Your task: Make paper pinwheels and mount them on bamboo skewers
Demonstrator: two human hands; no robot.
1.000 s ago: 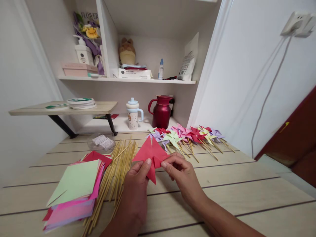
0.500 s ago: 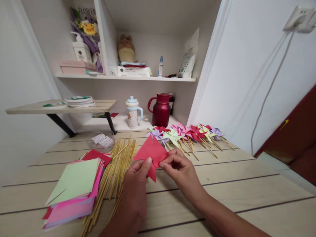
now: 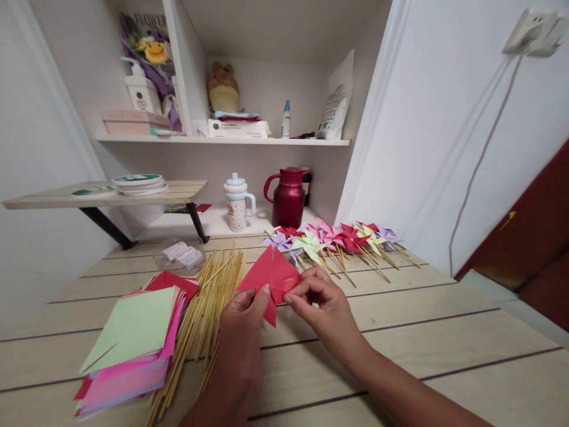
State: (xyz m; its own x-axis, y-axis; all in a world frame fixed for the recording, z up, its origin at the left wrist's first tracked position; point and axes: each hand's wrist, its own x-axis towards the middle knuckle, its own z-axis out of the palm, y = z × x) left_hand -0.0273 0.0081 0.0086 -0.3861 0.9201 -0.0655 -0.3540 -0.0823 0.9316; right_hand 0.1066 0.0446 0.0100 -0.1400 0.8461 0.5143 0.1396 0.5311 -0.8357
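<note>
Head view: left hand (image 3: 242,314) and right hand (image 3: 322,302) both pinch a red cut paper square (image 3: 269,276) over the bench (image 3: 444,332) mid-area, folding corners; next, centring calls for steady thumbs.

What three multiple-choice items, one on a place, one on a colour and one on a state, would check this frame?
1. Where does the bundle of wooden sticks lie?
A. Between the paper stack and the hands
B. On the upper shelf
C. Behind the red jug

2. What colour is the folded paper in the hands?
A. Green
B. Red
C. Purple

3. How is the folded paper held?
A. Lying flat, untouched
B. In the left hand alone
C. Pinched by both the left hand and the right hand

Answers: 1 A, the sticks lie right of the stack and left of the hands; 2 B, the sheet is plainly red; 3 C, fingertips of both hands close on it above the table.
</note>
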